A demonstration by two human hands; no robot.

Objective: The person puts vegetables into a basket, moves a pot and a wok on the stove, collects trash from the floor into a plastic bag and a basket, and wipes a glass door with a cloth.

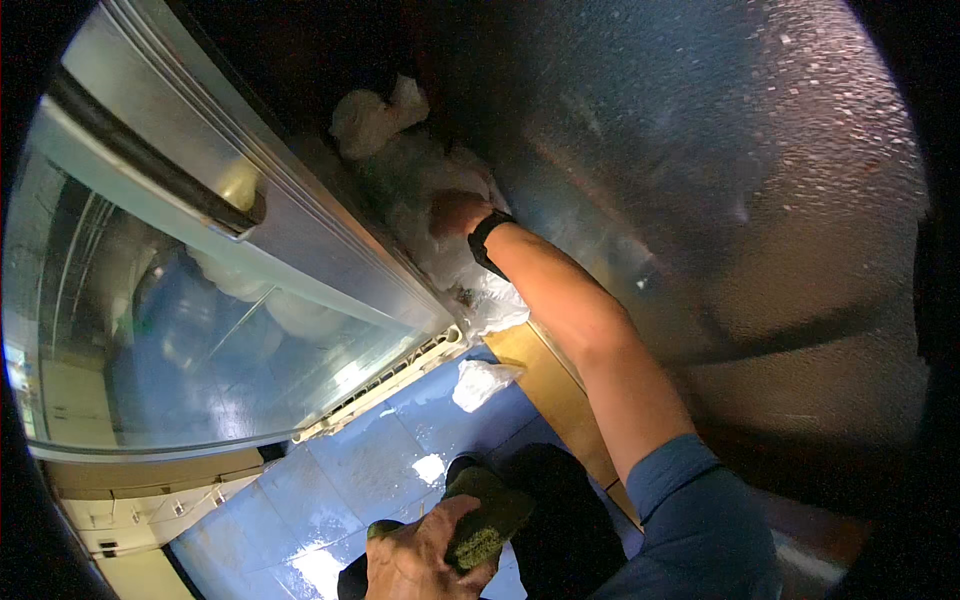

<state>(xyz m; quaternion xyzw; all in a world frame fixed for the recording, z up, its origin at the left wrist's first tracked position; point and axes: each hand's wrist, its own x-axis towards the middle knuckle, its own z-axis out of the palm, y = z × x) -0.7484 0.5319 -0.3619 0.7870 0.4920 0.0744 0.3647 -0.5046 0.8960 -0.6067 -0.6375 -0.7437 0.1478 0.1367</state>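
At the bottom, my left hand [420, 555] grips a dark green scrubbing pad or sponge [480, 544] with a rough, fuzzy face. My right hand [454, 214], with a black band at the wrist [487, 241], reaches into the dark gap beside the glass door. It is among crumpled translucent plastic bags [420, 176], touching them. Shadow hides its fingers, so whether it grasps the plastic is unclear. More white plastic [502, 304] spills out at the near end of the gap.
A metal-framed glass door [225, 330] with a dark handle [150, 150] fills the left. On the right rises a textured metallic panel [750, 225]. A white plastic scrap [484, 384] lies on wet blue floor tiles [360, 465], beside a tan strip [547, 382]. Pale cabinets [157, 514] stand lower left.
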